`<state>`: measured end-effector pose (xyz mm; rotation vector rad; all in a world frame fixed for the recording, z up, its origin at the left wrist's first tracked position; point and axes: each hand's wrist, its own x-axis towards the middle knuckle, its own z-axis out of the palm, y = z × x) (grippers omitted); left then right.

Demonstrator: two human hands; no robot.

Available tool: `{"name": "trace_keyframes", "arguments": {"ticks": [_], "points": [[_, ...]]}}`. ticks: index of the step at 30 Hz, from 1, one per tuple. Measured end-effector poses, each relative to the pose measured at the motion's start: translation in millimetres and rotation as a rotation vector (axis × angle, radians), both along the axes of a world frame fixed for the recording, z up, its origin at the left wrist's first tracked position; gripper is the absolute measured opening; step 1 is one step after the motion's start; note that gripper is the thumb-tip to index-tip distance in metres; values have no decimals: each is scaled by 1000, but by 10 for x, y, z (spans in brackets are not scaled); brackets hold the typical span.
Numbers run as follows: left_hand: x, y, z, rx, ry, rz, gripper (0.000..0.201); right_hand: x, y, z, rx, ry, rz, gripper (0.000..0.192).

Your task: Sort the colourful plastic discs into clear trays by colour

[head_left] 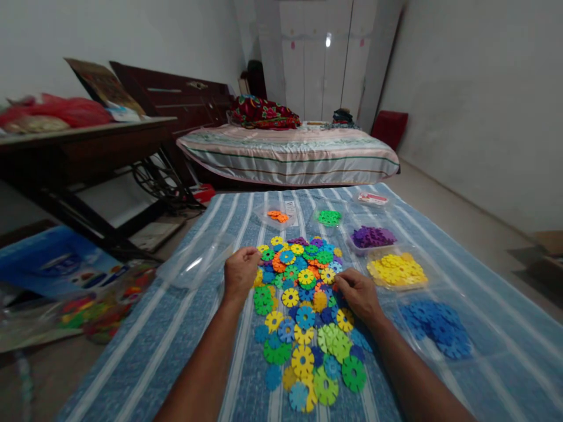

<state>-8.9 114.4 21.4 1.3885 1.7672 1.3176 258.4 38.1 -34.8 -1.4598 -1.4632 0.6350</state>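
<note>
A heap of flat plastic snowflake discs (303,305) in yellow, green, blue, orange and purple lies on a blue striped cloth (185,328). My left hand (240,272) rests at the heap's left edge with its fingers curled on the discs there. At the heap's right side my right hand (358,293) has its fingertips pressed among the discs. Whether either hand grips a disc is hidden by the fingers.
Clear trays hold sorted discs: orange (278,216), green (329,218), purple (373,237), yellow (397,271), blue (437,328). An empty clear tray (193,261) lies left. A bed (290,153) stands behind, a dark table (79,152) at left, packaging (65,293) on the floor.
</note>
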Motion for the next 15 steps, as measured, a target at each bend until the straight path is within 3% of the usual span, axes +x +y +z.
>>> {"name": "trace_keyframes", "arguments": {"ticks": [5, 10, 15], "points": [[-254, -70, -88, -61, 421, 55, 18, 1, -22, 11, 20, -18, -8, 30], [-167, -140, -126, -63, 720, -82, 22, 3, -31, 16, 21, -20, -17, 29], [-49, -134, -103, -49, 880, -154, 27, 4, -33, 14, 27, -19, -17, 30]]}}
